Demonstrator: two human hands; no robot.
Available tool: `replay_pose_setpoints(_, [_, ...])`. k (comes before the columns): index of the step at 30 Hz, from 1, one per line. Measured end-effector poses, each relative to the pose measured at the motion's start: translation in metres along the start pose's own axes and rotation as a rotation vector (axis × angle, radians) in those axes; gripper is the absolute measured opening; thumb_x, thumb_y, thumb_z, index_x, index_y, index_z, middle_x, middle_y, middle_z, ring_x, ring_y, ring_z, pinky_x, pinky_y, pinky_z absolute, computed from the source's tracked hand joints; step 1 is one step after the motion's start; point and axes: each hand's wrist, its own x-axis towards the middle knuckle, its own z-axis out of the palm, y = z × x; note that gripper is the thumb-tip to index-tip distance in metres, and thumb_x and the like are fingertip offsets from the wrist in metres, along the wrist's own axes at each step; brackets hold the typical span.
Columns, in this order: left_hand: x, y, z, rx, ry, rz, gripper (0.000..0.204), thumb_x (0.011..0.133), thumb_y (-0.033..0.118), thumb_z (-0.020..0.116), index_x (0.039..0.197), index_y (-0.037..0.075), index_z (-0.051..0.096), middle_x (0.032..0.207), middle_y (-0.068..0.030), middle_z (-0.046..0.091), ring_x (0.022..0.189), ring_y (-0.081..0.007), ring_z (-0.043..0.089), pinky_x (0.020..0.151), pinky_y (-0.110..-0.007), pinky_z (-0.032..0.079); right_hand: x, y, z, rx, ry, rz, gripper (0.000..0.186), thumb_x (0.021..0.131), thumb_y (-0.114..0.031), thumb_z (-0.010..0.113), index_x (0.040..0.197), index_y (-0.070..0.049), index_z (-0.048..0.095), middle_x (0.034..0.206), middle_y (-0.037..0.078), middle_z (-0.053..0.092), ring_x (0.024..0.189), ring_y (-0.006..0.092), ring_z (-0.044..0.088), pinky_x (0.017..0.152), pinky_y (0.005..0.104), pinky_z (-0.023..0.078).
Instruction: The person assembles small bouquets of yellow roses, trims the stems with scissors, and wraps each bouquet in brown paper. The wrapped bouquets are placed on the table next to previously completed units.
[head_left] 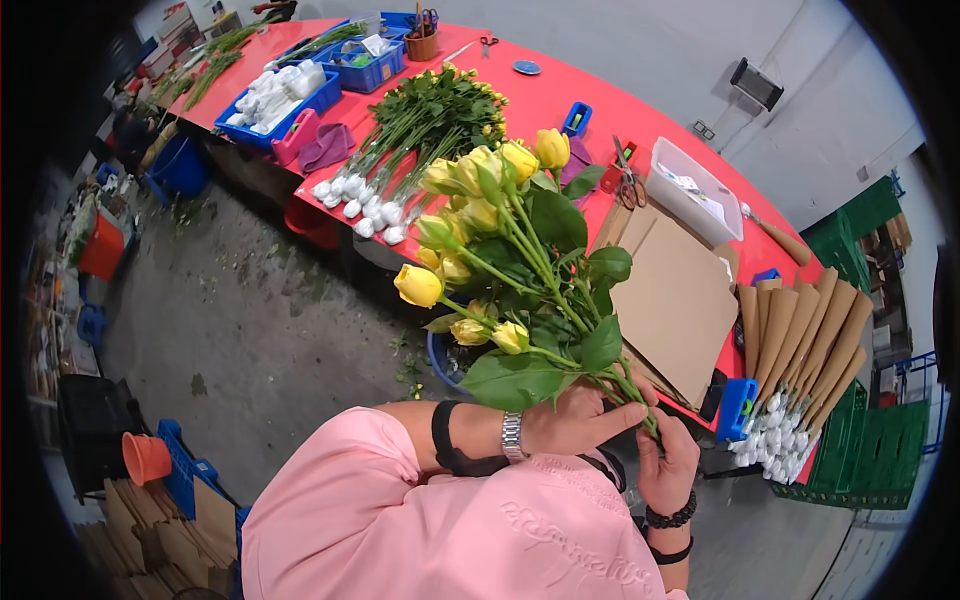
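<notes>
A loose bunch of yellow roses [552, 222] with green leaves slants across the middle of my view, its blooms up to the left and its stems down to the right. My left hand [575, 420], with a silver watch at the wrist, is closed around the lower stems. Just beside it my right hand [668, 465], below a dark beaded bracelet, has its fingers pinched at the stem ends. Both hands are over the near side of the red table [600, 95], in front of my pink top. The very tips of the stems are partly hidden by my fingers.
Brown cardboard sheets [675, 310], a clear plastic bin [705, 200] and scissors [630, 188] lie beyond the bunch. Paper-wrapped bundles with white ends [800, 340] and a blue tape dispenser [738, 408] are at right. More yellow-flowered bundles [430, 120] and blue crates [368, 70] stand farther left.
</notes>
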Motion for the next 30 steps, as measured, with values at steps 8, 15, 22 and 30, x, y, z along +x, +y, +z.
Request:
replay_pose_setpoints(8, [-0.003,0.002,0.0,0.074,-0.002,0.013,0.023,0.097,0.013,0.063,0.118,0.004,0.069,0.107,-0.0074,0.07,0.098,-0.0182,0.066,0.088,-0.035,0.053,0.002,-0.004,0.0,-0.041,0.042,-0.051,0.023,0.095,-0.004,0.068,0.117,0.0,0.065,0.085,0.012,0.064,0.073,0.0279,0.062,0.067,0.035,0.049])
replay_pose_setpoints(15, [-0.006,-0.001,0.007,-0.073,0.021,-0.008,0.021,0.099,0.011,0.064,0.117,0.002,0.068,0.107,-0.0078,0.07,0.098,-0.0154,0.066,0.088,-0.032,0.053,-0.003,-0.002,0.0,0.042,0.001,-0.001,0.021,0.096,-0.007,0.068,0.116,0.0,0.067,0.086,0.012,0.064,0.074,0.0269,0.062,0.068,0.0348,0.048])
replay_pose_setpoints(22, [-0.009,-0.015,0.008,0.021,0.025,0.01,0.018,0.098,0.008,0.066,0.114,0.001,0.068,0.104,-0.0076,0.069,0.096,-0.0135,0.066,0.085,-0.031,0.054,-0.003,-0.003,0.0,0.158,-0.048,0.054,0.025,0.092,-0.003,0.07,0.117,0.0,0.068,0.084,0.012,0.064,0.074,0.0268,0.063,0.068,0.034,0.05])
replay_pose_setpoints(30, [-0.007,-0.011,0.008,0.035,0.023,0.035,0.015,0.095,0.007,0.068,0.11,0.002,0.068,0.1,-0.0061,0.069,0.09,-0.0138,0.066,0.08,-0.03,0.054,-0.006,0.005,0.004,0.229,-0.085,0.061,0.024,0.095,-0.006,0.069,0.118,-0.001,0.068,0.084,0.013,0.064,0.074,0.0266,0.063,0.068,0.0333,0.05])
